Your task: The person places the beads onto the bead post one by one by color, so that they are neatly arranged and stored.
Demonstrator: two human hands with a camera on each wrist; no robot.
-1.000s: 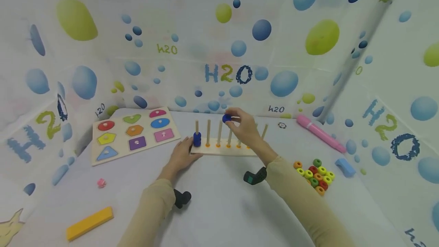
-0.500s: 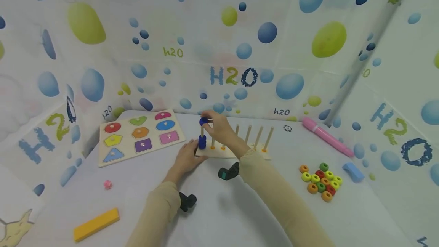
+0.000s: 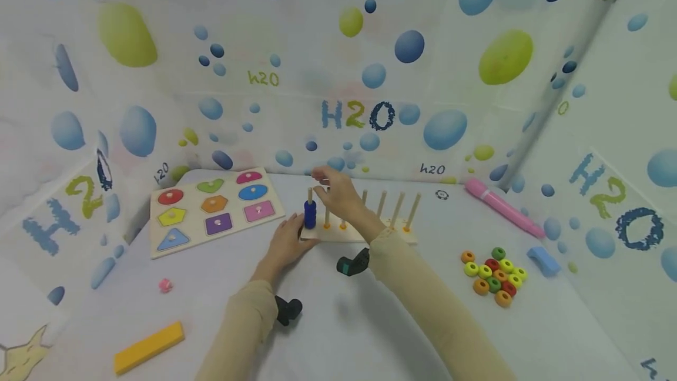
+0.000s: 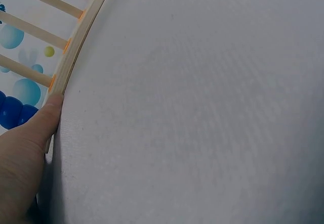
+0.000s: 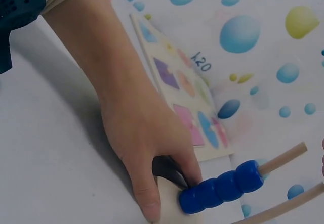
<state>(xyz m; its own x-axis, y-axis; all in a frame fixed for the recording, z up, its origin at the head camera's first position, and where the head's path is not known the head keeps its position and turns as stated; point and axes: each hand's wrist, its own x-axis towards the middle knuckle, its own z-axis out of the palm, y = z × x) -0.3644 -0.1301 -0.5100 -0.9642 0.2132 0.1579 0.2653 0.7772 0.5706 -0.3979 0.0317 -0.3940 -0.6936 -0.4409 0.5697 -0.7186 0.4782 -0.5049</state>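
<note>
A wooden peg board with upright pegs stands mid-table. Several blue beads are stacked on its leftmost peg, whose bare tip sticks out above them; the right wrist view shows the blue beads touching one another. My left hand grips the board's left end, and in the left wrist view the thumb of the left hand lies along the front edge. Just right of the beaded peg's tip, my right hand hovers with loosely bent fingers and nothing between them. It hides part of the pegs behind it.
A shape puzzle lies behind and left. Loose coloured beads cluster on the right beside a light blue block and a pink marker. A yellow block and a small pink piece lie at left.
My right hand carried a blue bead left to the leftmost peg and let it go. The bead now sits on top of the stack. The left hand stays on the board.
</note>
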